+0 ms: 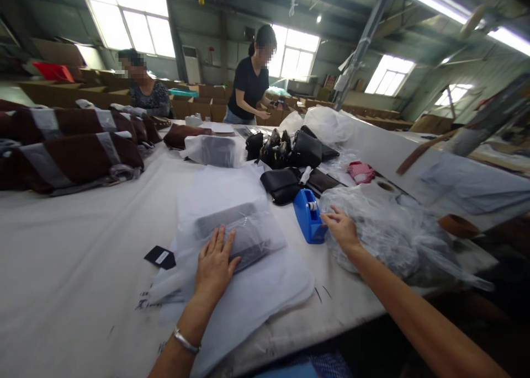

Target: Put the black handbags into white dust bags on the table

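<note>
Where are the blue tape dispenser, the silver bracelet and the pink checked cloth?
Blue tape dispenser [307, 230]: head view, lower body.
Silver bracelet [186, 341]: head view, middle of the band.
Pink checked cloth [361, 172]: head view, middle.

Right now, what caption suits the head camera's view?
Left hand flat on a wrapped item, right hand at a blue tape dispenser.

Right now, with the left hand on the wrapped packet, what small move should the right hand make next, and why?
Probably pull a short strip of tape: the right hand has its fingertips at the blue dispenser, while the left hand lies flat on the packet.
</note>
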Demonstrator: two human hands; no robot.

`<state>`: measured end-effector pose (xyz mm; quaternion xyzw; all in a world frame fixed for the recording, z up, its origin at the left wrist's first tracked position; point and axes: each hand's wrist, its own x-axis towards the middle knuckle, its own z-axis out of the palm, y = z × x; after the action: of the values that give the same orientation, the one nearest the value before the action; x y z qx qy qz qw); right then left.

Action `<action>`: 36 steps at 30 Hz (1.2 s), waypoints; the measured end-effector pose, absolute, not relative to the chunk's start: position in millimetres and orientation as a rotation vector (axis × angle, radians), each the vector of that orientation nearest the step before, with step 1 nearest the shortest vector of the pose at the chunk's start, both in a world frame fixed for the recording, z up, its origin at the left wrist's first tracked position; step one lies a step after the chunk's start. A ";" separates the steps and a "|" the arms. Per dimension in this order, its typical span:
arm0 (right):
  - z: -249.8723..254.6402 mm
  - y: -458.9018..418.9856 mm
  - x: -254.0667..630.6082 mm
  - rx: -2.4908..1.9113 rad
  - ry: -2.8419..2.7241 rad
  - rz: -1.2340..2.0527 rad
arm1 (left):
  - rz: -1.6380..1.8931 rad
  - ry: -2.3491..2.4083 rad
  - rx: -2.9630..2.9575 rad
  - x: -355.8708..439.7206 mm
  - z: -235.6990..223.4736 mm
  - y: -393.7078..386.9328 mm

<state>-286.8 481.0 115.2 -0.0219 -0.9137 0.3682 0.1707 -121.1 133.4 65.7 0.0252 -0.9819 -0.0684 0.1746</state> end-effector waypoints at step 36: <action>191.7 324.8 -279.8 2.296 -2.288 0.185 | -1.005 -2.535 0.202 -139.5 74.6 78.8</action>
<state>-279.8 324.8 191.7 0.7062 -0.7037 0.0571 -0.0522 -139.5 78.8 74.6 0.0724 -0.9080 -0.3598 0.2020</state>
